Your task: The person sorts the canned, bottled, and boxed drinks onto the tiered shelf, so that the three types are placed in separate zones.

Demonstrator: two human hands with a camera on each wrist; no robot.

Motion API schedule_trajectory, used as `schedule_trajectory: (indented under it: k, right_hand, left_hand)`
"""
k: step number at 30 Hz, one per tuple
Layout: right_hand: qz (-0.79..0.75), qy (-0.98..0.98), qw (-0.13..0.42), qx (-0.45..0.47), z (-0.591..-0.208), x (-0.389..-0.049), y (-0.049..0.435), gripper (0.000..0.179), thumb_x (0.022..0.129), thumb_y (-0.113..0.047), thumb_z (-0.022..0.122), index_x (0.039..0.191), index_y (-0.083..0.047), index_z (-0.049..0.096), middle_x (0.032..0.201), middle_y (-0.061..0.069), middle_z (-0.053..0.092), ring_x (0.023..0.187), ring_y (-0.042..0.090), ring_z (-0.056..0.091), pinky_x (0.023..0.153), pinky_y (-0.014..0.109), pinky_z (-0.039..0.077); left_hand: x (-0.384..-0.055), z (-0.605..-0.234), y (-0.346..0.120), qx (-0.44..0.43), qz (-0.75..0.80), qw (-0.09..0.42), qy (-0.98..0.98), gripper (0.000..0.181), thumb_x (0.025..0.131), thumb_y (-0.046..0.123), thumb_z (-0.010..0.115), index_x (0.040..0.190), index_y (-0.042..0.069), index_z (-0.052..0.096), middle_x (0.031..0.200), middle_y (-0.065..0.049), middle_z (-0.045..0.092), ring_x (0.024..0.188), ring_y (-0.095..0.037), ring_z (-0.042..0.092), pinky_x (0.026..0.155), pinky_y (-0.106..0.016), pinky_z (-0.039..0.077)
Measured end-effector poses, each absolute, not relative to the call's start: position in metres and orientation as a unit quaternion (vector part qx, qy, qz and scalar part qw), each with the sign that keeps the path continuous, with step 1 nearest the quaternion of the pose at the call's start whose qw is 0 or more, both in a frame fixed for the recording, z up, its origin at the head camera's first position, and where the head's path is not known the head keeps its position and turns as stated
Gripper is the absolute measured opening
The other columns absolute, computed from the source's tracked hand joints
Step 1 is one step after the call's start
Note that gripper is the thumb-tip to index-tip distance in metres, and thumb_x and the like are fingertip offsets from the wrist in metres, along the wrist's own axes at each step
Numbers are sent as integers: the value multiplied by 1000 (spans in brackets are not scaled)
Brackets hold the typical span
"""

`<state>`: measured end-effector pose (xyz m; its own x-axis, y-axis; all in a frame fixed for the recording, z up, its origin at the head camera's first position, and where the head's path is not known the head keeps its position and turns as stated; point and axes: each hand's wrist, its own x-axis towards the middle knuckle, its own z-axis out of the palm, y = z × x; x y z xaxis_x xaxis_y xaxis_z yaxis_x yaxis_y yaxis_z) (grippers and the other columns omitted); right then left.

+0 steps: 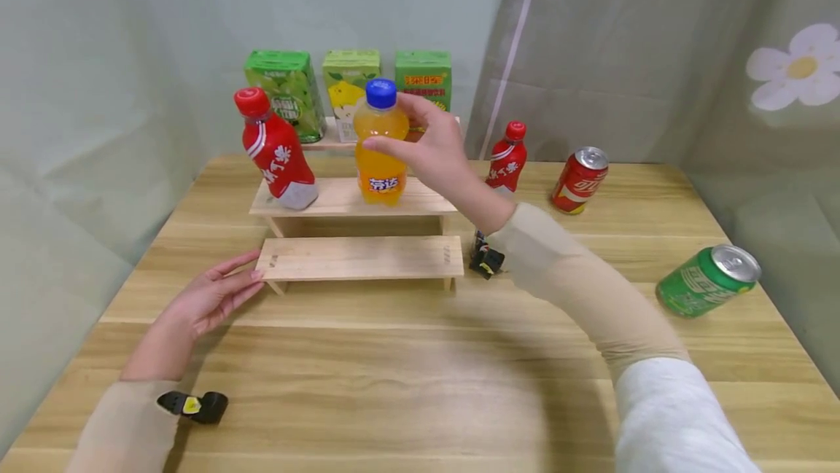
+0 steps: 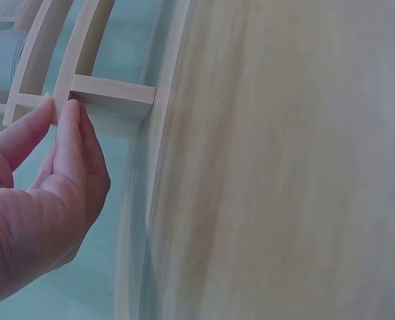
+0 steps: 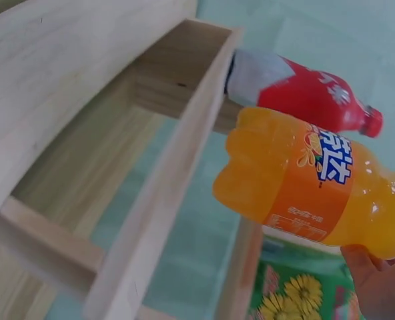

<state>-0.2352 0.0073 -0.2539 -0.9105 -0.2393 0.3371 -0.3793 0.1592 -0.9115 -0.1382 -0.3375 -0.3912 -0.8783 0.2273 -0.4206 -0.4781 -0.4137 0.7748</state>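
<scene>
My right hand (image 1: 436, 149) grips an orange soda bottle (image 1: 382, 159) with a blue cap, thumb in front and fingers behind its upper part. The bottle is upright over the middle step (image 1: 335, 196) of a wooden tiered rack; in the right wrist view its base (image 3: 234, 180) looks a little apart from the board. On the left of that step stands a red bottle (image 1: 278, 152), also visible in the right wrist view. My left hand (image 1: 213, 294) pinches the left end of the lowest step (image 1: 361, 258) between thumb and fingers (image 2: 69, 143).
Three green drink cartons (image 1: 285, 94) stand on the top step at the back. Right of the rack are another red bottle (image 1: 507, 156), a red can (image 1: 580, 180) and a green can (image 1: 709, 280) on the wooden table (image 1: 394, 385). Curtains hang behind and at the sides.
</scene>
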Motion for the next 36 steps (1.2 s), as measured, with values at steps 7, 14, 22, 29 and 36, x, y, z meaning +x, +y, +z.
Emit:
schedule_trajectory:
  k: [7, 14, 22, 29, 36]
  right_hand:
    - [617, -762, 27, 194, -260, -240, -15, 65, 78, -21, 80, 135, -8, 51, 129, 4, 60, 101, 15, 62, 85, 20, 56]
    - [611, -766, 18, 197, -263, -241, -23, 67, 78, -21, 79, 137, -8, 50, 131, 6, 58, 101, 16, 61, 85, 20, 55]
    - [590, -780, 8, 209, -264, -244, -31, 68, 79, -24, 79, 137, -7, 49, 131, 5, 57, 106, 14, 60, 86, 15, 54]
    - [573, -793, 5, 207, -263, -247, -30, 68, 79, -26, 79, 137, -10, 48, 133, 3, 55, 110, 13, 59, 90, 14, 53]
    - [572, -792, 2, 212, -262, -249, -31, 64, 79, -26, 78, 134, -12, 49, 130, 1, 56, 111, 12, 58, 91, 13, 52]
  left_hand:
    - [-139, -391, -336, -128, 831, 209, 500, 35, 92, -6, 55, 101, 21, 74, 98, -1, 68, 89, -15, 69, 85, -23, 58]
    - [-142, -393, -335, -115, 827, 217, 506, 36, 93, -6, 53, 103, 22, 73, 99, 0, 67, 90, -14, 69, 86, -23, 58]
    - [-139, -395, -338, -96, 830, 217, 505, 39, 94, -8, 49, 104, 21, 73, 100, 0, 67, 90, -15, 69, 85, -23, 58]
    - [-138, -393, -335, -108, 828, 219, 504, 37, 93, -7, 52, 104, 22, 73, 100, 2, 66, 91, -15, 69, 86, -23, 57]
    - [-137, -392, -334, -113, 826, 214, 509, 37, 93, -7, 53, 102, 22, 74, 98, 2, 67, 90, -14, 69, 86, -24, 57]
